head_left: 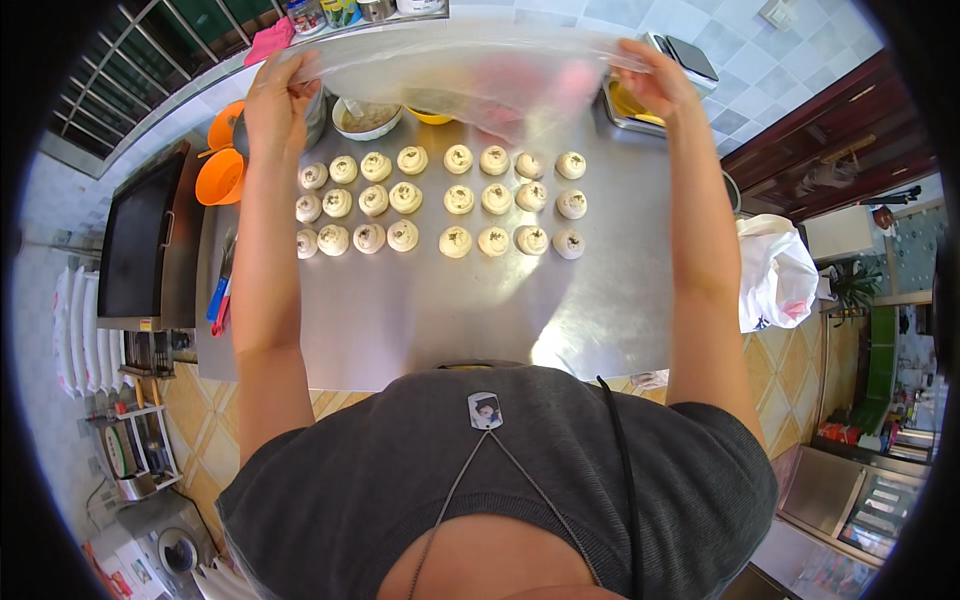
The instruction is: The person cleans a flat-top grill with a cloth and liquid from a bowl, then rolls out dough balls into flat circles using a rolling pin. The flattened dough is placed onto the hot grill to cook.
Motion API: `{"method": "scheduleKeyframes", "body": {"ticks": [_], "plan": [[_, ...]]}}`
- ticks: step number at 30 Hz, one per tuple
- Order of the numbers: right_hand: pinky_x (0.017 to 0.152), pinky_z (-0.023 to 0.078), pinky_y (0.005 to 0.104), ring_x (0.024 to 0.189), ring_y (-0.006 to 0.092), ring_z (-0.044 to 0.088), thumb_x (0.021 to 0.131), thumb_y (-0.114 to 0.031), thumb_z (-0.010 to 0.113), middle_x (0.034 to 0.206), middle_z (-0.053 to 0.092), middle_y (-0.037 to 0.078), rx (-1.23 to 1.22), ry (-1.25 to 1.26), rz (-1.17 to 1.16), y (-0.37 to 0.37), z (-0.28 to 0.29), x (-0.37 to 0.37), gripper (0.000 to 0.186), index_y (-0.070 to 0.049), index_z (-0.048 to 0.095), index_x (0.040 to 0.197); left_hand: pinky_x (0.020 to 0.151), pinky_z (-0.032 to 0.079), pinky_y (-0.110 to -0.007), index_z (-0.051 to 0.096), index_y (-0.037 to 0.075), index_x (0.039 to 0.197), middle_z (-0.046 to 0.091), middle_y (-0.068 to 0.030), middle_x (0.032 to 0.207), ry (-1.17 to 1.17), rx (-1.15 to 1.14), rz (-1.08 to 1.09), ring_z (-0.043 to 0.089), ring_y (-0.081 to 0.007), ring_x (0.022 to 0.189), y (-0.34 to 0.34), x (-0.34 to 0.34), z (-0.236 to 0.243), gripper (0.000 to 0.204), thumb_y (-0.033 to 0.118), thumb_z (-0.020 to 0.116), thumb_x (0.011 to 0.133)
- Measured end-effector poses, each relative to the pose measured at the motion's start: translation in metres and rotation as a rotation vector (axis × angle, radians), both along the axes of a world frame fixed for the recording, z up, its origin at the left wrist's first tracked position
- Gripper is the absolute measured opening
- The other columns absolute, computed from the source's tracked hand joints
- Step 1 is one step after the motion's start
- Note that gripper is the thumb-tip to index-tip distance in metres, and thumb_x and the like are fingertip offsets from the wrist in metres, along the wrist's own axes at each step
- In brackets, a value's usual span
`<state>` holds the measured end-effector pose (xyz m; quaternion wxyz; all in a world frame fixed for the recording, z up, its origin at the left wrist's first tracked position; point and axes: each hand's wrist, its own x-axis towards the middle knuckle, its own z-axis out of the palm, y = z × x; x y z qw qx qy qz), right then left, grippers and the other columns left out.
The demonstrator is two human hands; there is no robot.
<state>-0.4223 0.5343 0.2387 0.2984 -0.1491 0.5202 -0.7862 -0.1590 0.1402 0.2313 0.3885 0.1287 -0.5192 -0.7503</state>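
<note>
A clear plastic sheet (430, 68) is stretched between my hands over the far side of the steel table (480, 310). My left hand (280, 98) pinches its left end, and my right hand (655, 85) grips its right end. Pale round dough buns (457, 199), with dark specks on top, sit in rows on the steel, nearer to me than the sheet. My left forearm partly covers the leftmost buns. Behind the hanging plastic, yellow and pink shapes show through, too blurred to name.
A bowl of brownish filling (366, 120) stands behind the buns. Orange bowls (220, 178) and blue- and red-handled tools (220, 300) lie at the left, beside a dark oven (150, 235). A scale (690, 58) is at the back right; a white bag (775, 275) is beyond my right arm.
</note>
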Motion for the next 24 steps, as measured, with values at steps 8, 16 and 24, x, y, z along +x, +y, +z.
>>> {"method": "scheduleKeyframes", "body": {"ticks": [8,16,24], "plan": [[0.07,0.05,0.0242,0.08,0.0124,0.063,0.088,-0.019,0.069,0.093,0.065,0.001,0.215,0.23,-0.006,0.14,-0.032,0.055,0.02,-0.006,0.064,0.103,0.085,0.05,-0.029,0.031,0.0,0.147,0.065,-0.0138,0.108,-0.053,-0.01,-0.103,0.062,-0.016,0.092,0.12,0.054,-0.036,0.06,0.005,0.055,0.093],[0.062,0.049,0.0242,0.077,0.0132,0.065,0.089,-0.016,0.067,0.096,0.069,0.004,0.356,-0.139,-0.036,0.196,-0.185,0.106,0.012,-0.008,0.064,0.098,0.084,0.051,-0.03,0.023,0.001,0.15,0.067,-0.0144,0.103,-0.524,0.089,-0.152,0.064,-0.0177,0.09,0.181,0.096,-0.154,0.067,0.005,0.058,0.093],[0.051,0.043,0.0228,0.073,0.0127,0.064,0.088,-0.014,0.067,0.09,0.069,0.005,0.523,-0.32,-0.059,0.208,-0.277,0.11,0.008,-0.008,0.064,0.092,0.075,0.051,-0.028,0.022,-0.006,0.148,0.071,-0.0133,0.092,-0.748,-0.055,-0.153,0.065,-0.0153,0.08,0.207,0.093,-0.262,0.072,0.004,0.06,0.087]]}}
